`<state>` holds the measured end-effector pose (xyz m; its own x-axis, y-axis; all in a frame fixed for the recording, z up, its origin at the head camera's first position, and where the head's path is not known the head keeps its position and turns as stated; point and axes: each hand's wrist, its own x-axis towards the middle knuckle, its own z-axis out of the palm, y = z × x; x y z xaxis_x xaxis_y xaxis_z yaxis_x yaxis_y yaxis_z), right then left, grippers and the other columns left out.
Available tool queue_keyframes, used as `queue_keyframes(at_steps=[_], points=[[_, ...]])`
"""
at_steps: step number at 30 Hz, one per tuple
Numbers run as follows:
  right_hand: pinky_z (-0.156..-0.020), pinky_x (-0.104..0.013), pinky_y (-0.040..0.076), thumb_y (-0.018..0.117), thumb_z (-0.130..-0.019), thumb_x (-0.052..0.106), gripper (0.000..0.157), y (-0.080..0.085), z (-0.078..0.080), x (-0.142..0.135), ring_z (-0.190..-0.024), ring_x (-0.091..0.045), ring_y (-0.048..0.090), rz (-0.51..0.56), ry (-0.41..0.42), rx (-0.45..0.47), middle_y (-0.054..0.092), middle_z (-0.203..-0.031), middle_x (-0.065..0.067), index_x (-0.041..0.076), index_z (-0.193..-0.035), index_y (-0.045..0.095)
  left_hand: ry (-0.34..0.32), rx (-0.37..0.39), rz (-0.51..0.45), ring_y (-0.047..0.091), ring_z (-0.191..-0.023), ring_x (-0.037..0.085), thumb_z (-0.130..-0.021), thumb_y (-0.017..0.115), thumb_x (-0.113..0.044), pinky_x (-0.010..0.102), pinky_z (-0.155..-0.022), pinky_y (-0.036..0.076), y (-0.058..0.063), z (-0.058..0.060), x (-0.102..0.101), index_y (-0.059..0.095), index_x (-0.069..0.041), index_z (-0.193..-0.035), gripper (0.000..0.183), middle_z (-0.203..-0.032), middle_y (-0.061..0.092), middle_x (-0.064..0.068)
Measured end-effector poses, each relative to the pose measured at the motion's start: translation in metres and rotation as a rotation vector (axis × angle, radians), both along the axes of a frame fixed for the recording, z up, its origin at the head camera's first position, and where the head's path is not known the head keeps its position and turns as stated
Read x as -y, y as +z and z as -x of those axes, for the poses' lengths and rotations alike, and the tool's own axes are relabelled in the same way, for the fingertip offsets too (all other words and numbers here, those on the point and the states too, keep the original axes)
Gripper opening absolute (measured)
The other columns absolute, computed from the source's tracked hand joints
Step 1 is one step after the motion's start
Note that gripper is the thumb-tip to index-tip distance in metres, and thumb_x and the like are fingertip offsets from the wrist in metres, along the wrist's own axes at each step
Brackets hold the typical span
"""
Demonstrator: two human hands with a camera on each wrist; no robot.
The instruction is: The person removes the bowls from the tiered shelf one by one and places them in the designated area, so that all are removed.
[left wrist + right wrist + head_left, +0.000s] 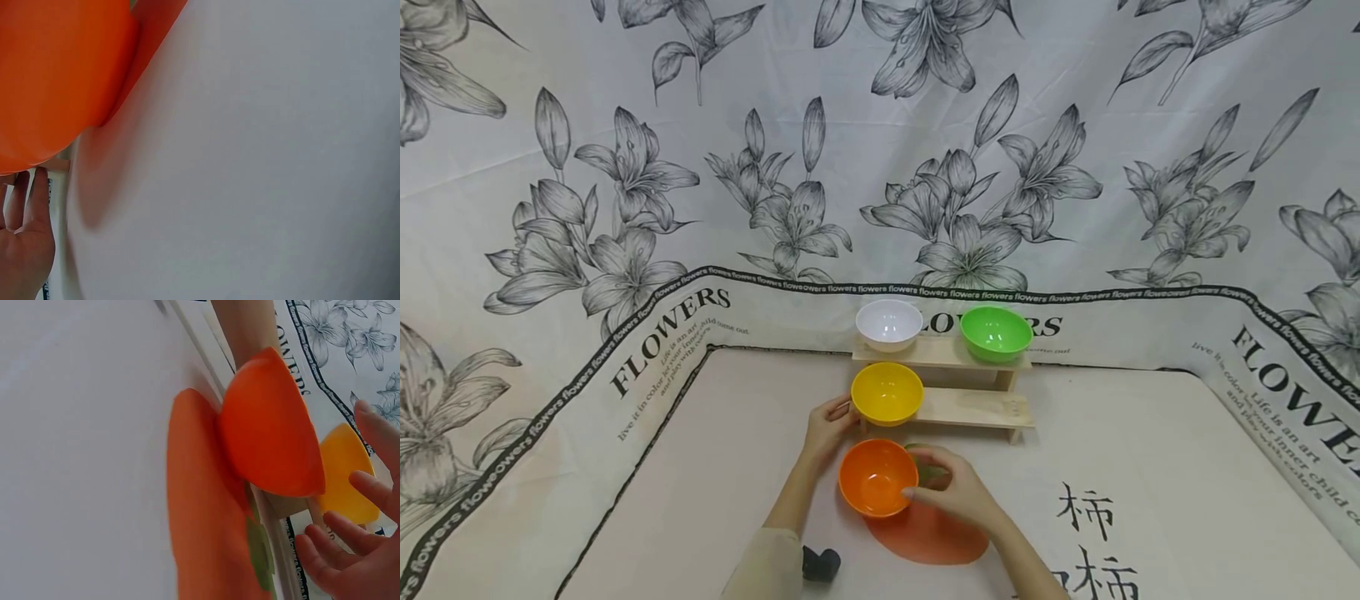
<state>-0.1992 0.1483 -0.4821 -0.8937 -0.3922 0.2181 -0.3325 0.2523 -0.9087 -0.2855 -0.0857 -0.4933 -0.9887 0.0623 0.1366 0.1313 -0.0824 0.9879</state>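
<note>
A yellow bowl (887, 394) sits at the left end of the lower step of a wooden stand (973, 408). My left hand (829, 429) is at the bowl's left side, fingertips right at its wall. Those fingers look fairly straight in the left wrist view, their tips partly hidden behind an orange bowl (59, 75). The same orange bowl (877, 478) stands upright on the table in front of the stand. Beside its right rim is my right hand (953, 487), thumb overlapping the rim in the head view. The right wrist view shows this hand (362, 550) with fingers spread and nothing between them.
On the upper step stand a white bowl (889, 325) at the left and a green bowl (997, 333) at the right. A small black object (821, 564) lies near my left forearm. The tablecloth (1150, 450) carries a printed orange fruit and dark characters. Flowered cloth (925, 125) hangs behind.
</note>
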Motion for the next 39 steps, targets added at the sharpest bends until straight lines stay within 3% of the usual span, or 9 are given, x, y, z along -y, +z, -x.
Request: queue_keyframes(at_steps=[4,9,14,23,29,34,39], points=[[-0.08,-0.042,0.057,0.074,-0.08,0.008,0.046,0.007,0.009,-0.009,-0.104,-0.044,0.054,0.079,-0.159,-0.088,0.059,-0.118,-0.024,-0.006,-0.119,0.056,-0.002,0.004,-0.005,0.061,-0.106,0.033,-0.085,0.062,0.006,0.027,-0.082,0.056,-0.001,0.0,0.0,0.052,0.016,-0.122,0.04,-0.116,0.056,0.034],[-0.083,-0.039,0.056,0.075,-0.078,0.004,0.064,0.02,0.024,-0.011,-0.113,-0.042,0.052,0.132,-0.244,-0.065,0.047,-0.133,-0.026,-0.001,-0.135,0.045,-0.004,0.003,-0.016,0.062,-0.104,0.032,-0.085,0.062,0.007,0.026,-0.081,0.056,-0.006,0.005,0.001,0.051,0.018,-0.122,0.04,-0.116,0.056,0.035],[-0.093,-0.047,0.05,0.074,-0.08,0.007,0.072,0.027,0.04,-0.005,-0.121,-0.042,0.048,0.14,-0.225,-0.002,0.038,-0.142,-0.027,0.004,-0.142,0.037,0.011,-0.01,-0.015,0.061,-0.106,0.034,-0.085,0.063,0.006,0.027,-0.082,0.056,-0.021,0.017,0.002,0.053,0.016,-0.122,0.04,-0.116,0.057,0.033],[-0.089,-0.033,0.053,0.074,-0.079,0.002,0.078,0.03,0.063,0.007,-0.118,-0.043,0.051,0.187,-0.071,0.096,0.032,-0.146,-0.023,0.004,-0.144,0.031,0.029,-0.02,0.009,0.062,-0.105,0.029,-0.085,0.065,0.0,0.029,-0.084,0.056,-0.027,0.019,0.0,0.055,0.012,-0.122,0.04,-0.115,0.059,0.03],[-0.093,-0.04,0.05,0.075,-0.077,0.002,0.076,0.047,0.059,0.016,-0.117,-0.042,0.051,0.117,-0.077,0.133,0.037,-0.142,-0.027,-0.005,-0.14,0.034,0.025,0.007,-0.003,0.06,-0.108,0.033,-0.085,0.065,0.002,0.028,-0.083,0.056,-0.021,0.016,0.001,0.055,0.013,-0.122,0.039,-0.115,0.059,0.031],[-0.098,-0.046,0.047,0.076,-0.077,0.005,0.07,0.055,0.055,0.021,-0.116,-0.036,0.051,0.033,-0.115,0.116,0.041,-0.14,-0.024,-0.005,-0.137,0.041,0.012,-0.012,0.018,0.056,-0.111,0.041,-0.085,0.063,0.004,0.033,-0.085,0.055,-0.018,0.015,0.002,0.053,0.015,-0.122,0.04,-0.116,0.057,0.033],[-0.098,-0.043,0.047,0.076,-0.079,0.009,0.067,0.058,0.053,0.023,-0.113,-0.033,0.053,-0.022,-0.123,0.125,0.044,-0.139,-0.024,-0.004,-0.136,0.044,0.031,-0.003,0.021,0.058,-0.11,0.037,-0.086,0.065,0.001,0.03,-0.085,0.055,-0.022,0.015,0.002,0.055,0.012,-0.122,0.039,-0.116,0.058,0.03]])
